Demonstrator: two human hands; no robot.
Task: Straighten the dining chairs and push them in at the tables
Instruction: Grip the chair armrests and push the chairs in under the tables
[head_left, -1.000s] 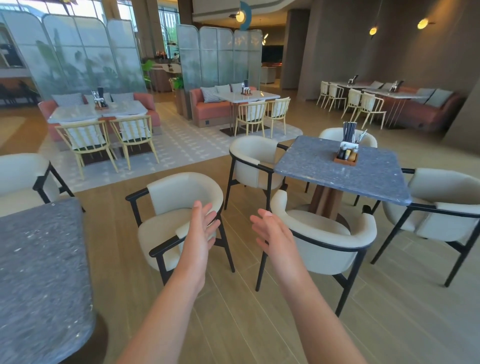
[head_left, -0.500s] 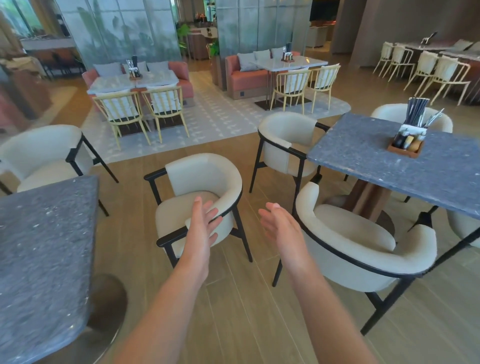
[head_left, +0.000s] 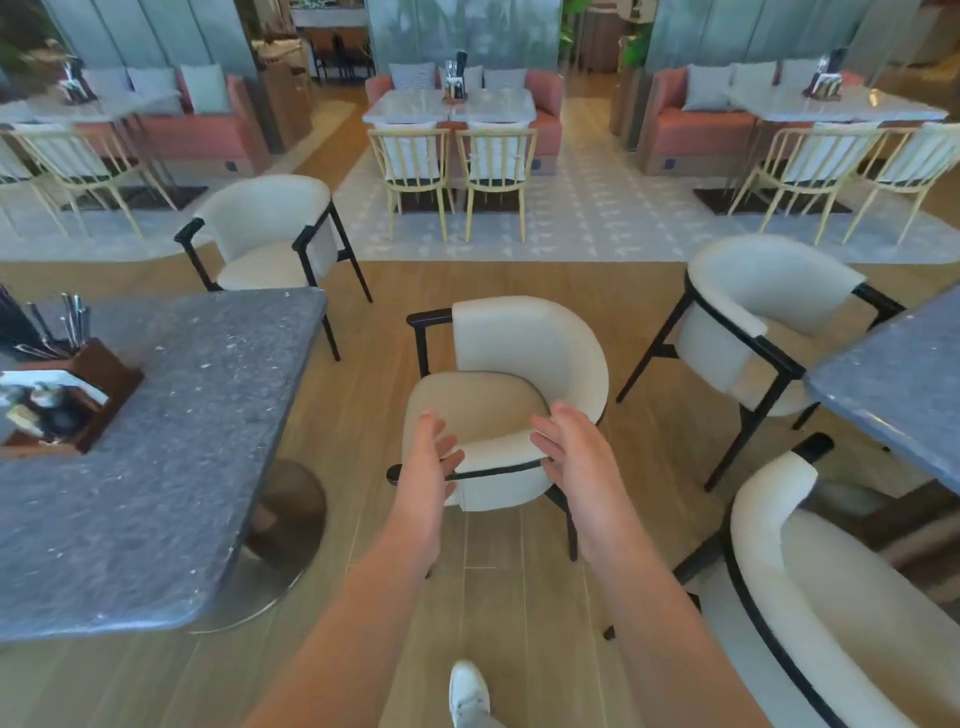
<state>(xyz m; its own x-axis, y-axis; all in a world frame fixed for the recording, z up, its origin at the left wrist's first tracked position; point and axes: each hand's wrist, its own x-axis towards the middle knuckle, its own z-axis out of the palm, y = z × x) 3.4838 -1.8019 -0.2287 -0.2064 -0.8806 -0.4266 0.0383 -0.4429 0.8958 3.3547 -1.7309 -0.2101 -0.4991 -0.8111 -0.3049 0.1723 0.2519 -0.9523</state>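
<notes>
- While both my arms are reaching forward, my left hand (head_left: 431, 457) is hovering with fingers straight and spread, holding nothing.
- My right hand (head_left: 571, 452) is likewise extending with relaxed, straight fingers and is gripping nothing.
- Between and just beyond my two hands, the cream chair (head_left: 519, 374) is standing on the wood floor, its near arm rail lying directly under my fingertips; I cannot tell whether either hand is touching it.
- To the left of my left hand, the grey table (head_left: 171, 441) is standing well apart from that chair, so the chair is sitting out in the aisle and is not tucked in.
- Further left on that table, a wooden caddy (head_left: 98, 384) is holding cutlery.
- To the right of my right hand, a second cream chair (head_left: 753, 322) is facing another grey table (head_left: 893, 374).
- Below my right forearm, a third cream chair (head_left: 841, 613) is standing close to me.
- Beneath my arms, my white shoe (head_left: 467, 691) is showing.
</notes>
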